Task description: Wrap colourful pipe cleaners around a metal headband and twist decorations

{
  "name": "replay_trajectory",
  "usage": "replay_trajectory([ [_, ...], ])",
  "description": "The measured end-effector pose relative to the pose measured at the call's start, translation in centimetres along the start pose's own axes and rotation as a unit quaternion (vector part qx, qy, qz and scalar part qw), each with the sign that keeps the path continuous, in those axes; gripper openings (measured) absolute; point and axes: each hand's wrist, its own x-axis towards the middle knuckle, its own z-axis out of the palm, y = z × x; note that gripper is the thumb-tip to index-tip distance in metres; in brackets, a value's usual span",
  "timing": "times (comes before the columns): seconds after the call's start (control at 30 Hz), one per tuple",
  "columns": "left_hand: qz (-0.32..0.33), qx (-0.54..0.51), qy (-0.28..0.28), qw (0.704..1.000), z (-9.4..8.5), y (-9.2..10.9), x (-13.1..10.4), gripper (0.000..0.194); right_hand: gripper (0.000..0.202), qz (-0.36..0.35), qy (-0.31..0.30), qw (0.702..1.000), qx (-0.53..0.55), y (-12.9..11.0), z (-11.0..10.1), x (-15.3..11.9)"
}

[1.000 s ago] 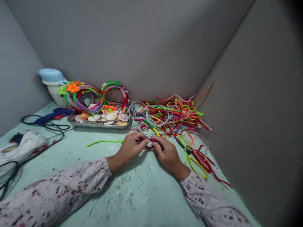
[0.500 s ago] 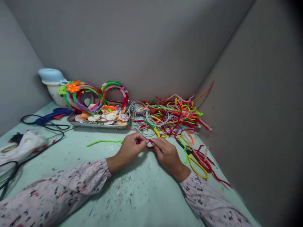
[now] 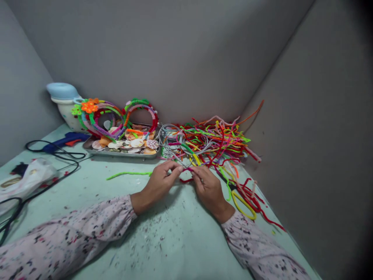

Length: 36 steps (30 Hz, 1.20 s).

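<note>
My left hand point(image 3: 163, 179) is closed in a pinch, thumb against forefinger, on a magenta pipe cleaner point(image 3: 187, 169). My right hand point(image 3: 209, 188) pinches the same piece slightly farther right, so a short stretch shows between the fingertips. Just beyond them curves a thin grey wire wrapped with green point(image 3: 189, 149), yellow and magenta pipe cleaner; it seems to run into my grip, but the fingers hide the joint. Below the fingertips shows a dark red pipe cleaner point(image 3: 185, 181). A lime green pipe cleaner point(image 3: 128, 174) lies left of my left hand, its right end hidden behind it.
A metal tray point(image 3: 122, 154) of seashells with wrapped headbands stands at the back left, beside a blue-lidded container point(image 3: 65, 103). Pipe cleaners and wire hoops point(image 3: 221, 140) pile up behind my hands. Yellow-handled scissors point(image 3: 244, 206) lie right; a blue glue gun point(image 3: 65, 140) and black cord lie left.
My right hand has drawn slightly right, and more magenta pipe cleaner shows between my fingertips. The wrapped wire behind has shifted up and away. My left hand has barely moved.
</note>
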Motion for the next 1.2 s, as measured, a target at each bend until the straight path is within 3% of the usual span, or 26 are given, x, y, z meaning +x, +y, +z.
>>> replay_trajectory([
  [0.2, 0.111, 0.099, 0.131, 0.980, -1.0, -0.8, 0.7, 0.013, 0.023, 0.032, 0.036, 0.999, -0.006, 0.2, -0.2, 0.2],
  [0.3, 0.158, 0.151, 0.164, 0.962, -1.3, -1.1, 0.9, 0.022, 0.023, 0.024, 0.037, 0.999, -0.009, 0.2, -0.3, 0.2],
  [0.4, 0.186, 0.204, 0.154, 0.949, -1.4, -1.3, 1.0, 0.028, 0.024, 0.018, 0.024, 0.999, -0.009, 0.0, -0.3, 0.2],
  [0.7, 0.234, 0.241, 0.072, 0.939, -1.1, -1.7, 0.9, 0.014, 0.025, 0.011, -0.036, 0.999, -0.006, -0.4, -0.4, 0.0],
  [1.2, 0.226, 0.225, 0.027, 0.948, -1.0, -1.7, 1.0, 0.017, 0.025, 0.007, -0.049, 0.999, 0.005, -0.2, -0.2, -0.1],
])
